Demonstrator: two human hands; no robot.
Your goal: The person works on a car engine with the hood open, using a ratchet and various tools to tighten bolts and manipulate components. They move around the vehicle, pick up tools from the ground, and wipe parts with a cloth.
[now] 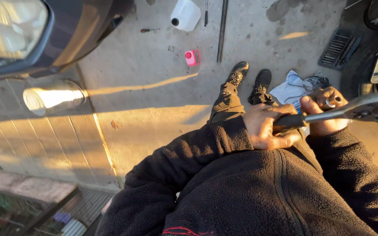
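Black ratchet handle (292, 121) is wrapped by left hand (267, 126) fingers; right hand (324, 113) fingers clamp a small metal socket (331, 103) above the shaft.

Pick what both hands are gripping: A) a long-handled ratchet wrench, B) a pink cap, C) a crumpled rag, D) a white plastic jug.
A: the left hand wraps the dark grip of the ratchet wrench and the right hand holds its metal shaft, while the white jug lies on the concrete.

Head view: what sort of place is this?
Probably an outdoor driveway or yard used for car repair: concrete ground, a car's front end, a tyre, and a ratchet wrench held in both hands.
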